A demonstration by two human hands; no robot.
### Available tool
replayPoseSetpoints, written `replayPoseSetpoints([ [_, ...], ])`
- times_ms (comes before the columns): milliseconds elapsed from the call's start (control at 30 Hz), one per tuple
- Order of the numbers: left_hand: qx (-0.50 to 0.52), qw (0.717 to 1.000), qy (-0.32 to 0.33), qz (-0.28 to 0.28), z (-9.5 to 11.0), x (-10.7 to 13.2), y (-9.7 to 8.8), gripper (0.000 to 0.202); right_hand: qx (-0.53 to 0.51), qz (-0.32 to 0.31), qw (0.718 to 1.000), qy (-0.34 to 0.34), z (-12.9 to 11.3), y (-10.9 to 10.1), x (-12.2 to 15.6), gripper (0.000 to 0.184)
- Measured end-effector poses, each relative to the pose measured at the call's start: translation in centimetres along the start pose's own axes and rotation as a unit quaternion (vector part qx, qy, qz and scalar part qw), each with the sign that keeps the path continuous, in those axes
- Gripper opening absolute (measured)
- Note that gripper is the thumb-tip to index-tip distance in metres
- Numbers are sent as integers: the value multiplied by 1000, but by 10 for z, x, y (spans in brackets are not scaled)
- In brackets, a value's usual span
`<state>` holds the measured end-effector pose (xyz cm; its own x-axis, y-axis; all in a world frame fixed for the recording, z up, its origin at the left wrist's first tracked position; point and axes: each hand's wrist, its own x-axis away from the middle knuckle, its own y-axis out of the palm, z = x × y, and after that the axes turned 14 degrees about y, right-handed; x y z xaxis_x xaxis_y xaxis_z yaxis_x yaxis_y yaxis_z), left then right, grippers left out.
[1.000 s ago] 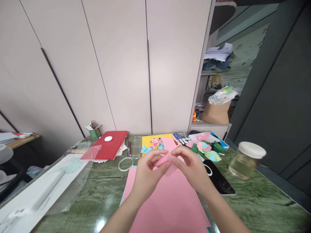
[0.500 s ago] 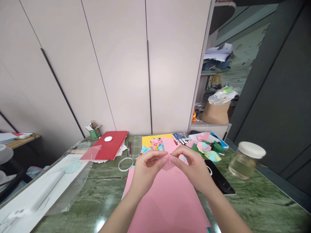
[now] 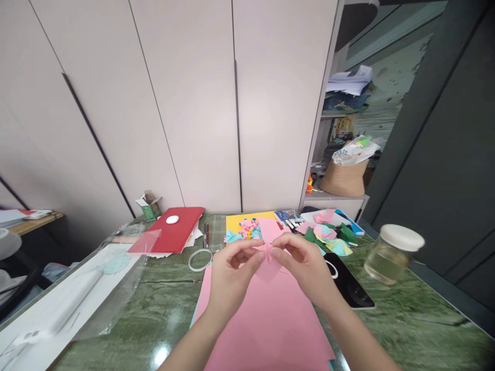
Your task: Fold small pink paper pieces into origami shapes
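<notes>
A small pink paper piece [image 3: 267, 268] hangs pinched between both my hands above the table. My left hand [image 3: 230, 278] grips its left upper edge with thumb and forefinger. My right hand [image 3: 305, 270] pinches the right upper edge the same way. The piece points downward like a folded triangle. Under my hands lies a large pink paper sheet [image 3: 266, 324] on the green marble table [image 3: 162, 309].
A tape ring [image 3: 200, 259] and two pens [image 3: 205, 235] lie behind my left hand. Further back are a red folder [image 3: 174, 234], a yellow sheet [image 3: 235, 224] and coloured paper scraps [image 3: 328, 238]. On the right are a black tablet [image 3: 350, 286] and a glass jar [image 3: 392, 255]; a plastic sleeve [image 3: 77, 299] lies left.
The fingertips of both hands have drawn together at the top of the pink piece, and the piece now hangs down as a pointed flap instead of a rolled fold.
</notes>
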<state>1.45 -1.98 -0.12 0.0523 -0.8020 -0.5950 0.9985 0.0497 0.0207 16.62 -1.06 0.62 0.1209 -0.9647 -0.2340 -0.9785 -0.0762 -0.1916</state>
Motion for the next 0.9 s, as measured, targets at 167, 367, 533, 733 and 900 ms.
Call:
replayPoseSetpoints([
  [167, -19, 999, 39, 13, -1, 3, 3, 11, 3, 22, 1000, 5, 0, 3, 3, 12],
  [367, -6, 999, 30, -29, -1, 2, 3, 18, 6, 33, 999, -1, 0, 6, 4, 16],
  [533, 5, 999, 17, -35, 1, 1, 2, 9, 15, 29, 999, 5, -2, 9, 4, 17],
  [733, -5, 1000, 4, -13, 0, 2, 1, 10, 18, 19, 1000, 9, 4, 11, 3, 22],
  [900, 16, 1000, -19, -14, -1, 1, 0, 11, 13, 30, 999, 1, 7, 12, 4, 23],
])
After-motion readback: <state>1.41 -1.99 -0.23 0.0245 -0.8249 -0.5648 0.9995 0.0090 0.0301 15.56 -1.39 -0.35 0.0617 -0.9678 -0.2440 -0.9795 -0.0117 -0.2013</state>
